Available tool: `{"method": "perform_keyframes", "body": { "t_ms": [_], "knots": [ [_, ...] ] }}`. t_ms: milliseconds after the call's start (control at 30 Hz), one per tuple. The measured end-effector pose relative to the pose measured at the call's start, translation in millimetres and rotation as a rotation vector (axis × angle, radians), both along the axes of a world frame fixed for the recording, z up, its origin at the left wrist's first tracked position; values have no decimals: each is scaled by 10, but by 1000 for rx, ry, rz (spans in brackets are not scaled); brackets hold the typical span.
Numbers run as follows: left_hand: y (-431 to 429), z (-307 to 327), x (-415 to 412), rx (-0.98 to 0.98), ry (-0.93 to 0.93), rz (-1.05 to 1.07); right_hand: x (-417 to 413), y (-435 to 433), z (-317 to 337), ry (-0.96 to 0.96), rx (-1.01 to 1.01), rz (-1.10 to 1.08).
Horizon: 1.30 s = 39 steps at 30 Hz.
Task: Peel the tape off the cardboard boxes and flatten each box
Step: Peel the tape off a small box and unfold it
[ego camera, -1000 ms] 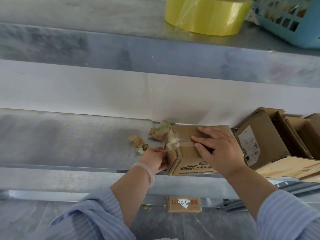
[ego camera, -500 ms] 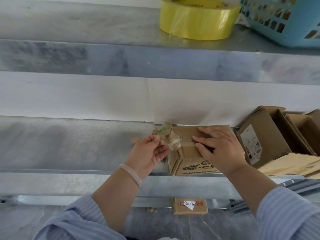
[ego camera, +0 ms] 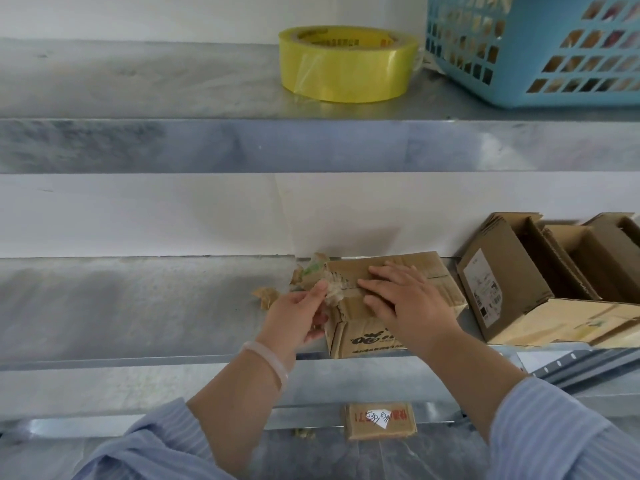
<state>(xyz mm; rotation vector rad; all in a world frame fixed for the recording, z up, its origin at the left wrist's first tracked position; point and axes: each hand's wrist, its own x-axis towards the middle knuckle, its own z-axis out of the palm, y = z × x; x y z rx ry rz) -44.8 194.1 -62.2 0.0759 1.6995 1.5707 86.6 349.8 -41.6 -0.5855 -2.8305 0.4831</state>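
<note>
A small brown cardboard box (ego camera: 367, 337) with black print on its front sits at the front edge of the metal shelf (ego camera: 138, 306). My right hand (ego camera: 401, 303) lies flat on the box's top, fingers straight, pressing it down. At the box's top left corner my left hand (ego camera: 298, 317) pinches a crumpled strip of clear tape (ego camera: 334, 292) that is partly lifted off the seam. Wads of peeled tape (ego camera: 266, 296) lie on the shelf just left of the box.
Several opened cardboard boxes (ego camera: 512, 282) stand to the right on the same shelf. The upper shelf holds a yellow tape roll (ego camera: 346, 64) and a blue plastic basket (ego camera: 533, 46). A small labelled box (ego camera: 381, 420) lies on the floor below.
My left hand rose from the box's left side to the top corner and took hold of the tape strip. The right hand stayed on the box top. The camera tilted up a little.
</note>
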Motion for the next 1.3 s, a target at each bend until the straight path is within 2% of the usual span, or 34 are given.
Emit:
{"method": "perform_keyframes", "body": {
  "t_ms": [100, 500, 600, 733, 833, 867, 933, 1133, 1200, 1300],
  "knots": [
    [13, 67, 8, 34, -10, -22, 19, 12, 11, -85, -24, 36],
    [125, 128, -15, -105, 383, -45, 4, 31, 31, -110, -41, 31],
    [144, 121, 5, -169, 594, -60, 1, 31, 33, -108, -37, 31],
    [177, 147, 28, -194, 782, -103, -22, 25, 23, -107, -22, 19],
    [164, 169, 22, -255, 1131, -219, -35, 28, 10, -107, -16, 13],
    [160, 169, 14, -252, 1172, -230, -39, 27, 5, -103, -15, 13],
    [162, 158, -12, -218, 1060, -195, -46, 26, 4, -98, -22, 13],
    [152, 162, -149, -31, 193, -25, -51, 31, 12, -99, -49, 7],
    [173, 175, -170, -27, 130, -17, -47, 30, 10, -103, -46, 6],
    [212, 149, -162, -107, 261, -3, -48, 20, 10, -114, -40, 6]
  ]
}}
